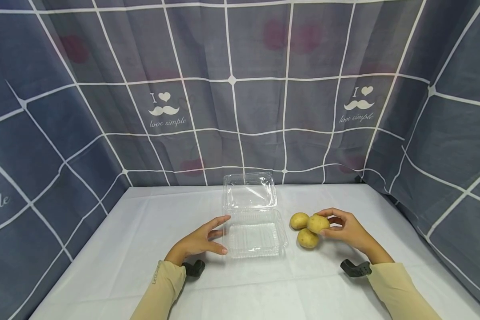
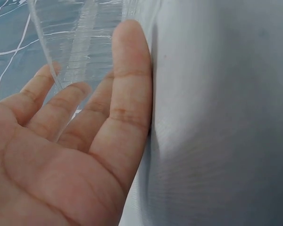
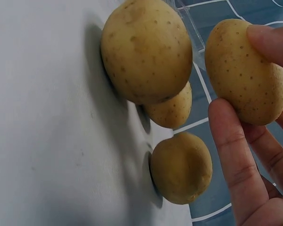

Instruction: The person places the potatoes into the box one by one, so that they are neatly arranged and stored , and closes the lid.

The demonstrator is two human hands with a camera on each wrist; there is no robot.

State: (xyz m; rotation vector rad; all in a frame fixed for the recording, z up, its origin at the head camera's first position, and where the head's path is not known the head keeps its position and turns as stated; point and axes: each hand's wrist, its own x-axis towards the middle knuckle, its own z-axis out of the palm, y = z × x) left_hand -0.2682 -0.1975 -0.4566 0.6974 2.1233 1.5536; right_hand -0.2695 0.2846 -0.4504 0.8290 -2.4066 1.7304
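My right hand [image 1: 346, 229] pinches a potato [image 3: 245, 70] between thumb and fingers. It is raised off the table, above other potatoes. In the right wrist view, a large potato [image 3: 146, 52] lies close to the camera, a second potato [image 3: 172, 108] is partly hidden behind it, and a third potato [image 3: 181, 167] lies lower down. Left of them stands a clear plastic clamshell box [image 1: 253, 254], its lid [image 1: 250, 191] tipped back. My left hand [image 1: 198, 240] is at the box's left side with fingers spread, fingertips right at the rim and thumb low beside the tabletop.
A white cloth covers the table [image 1: 144, 275]. Dark grey checked curtains [image 1: 260, 106] hang at the back and both sides, close to the table's edges. The raised lid stands near the back curtain.
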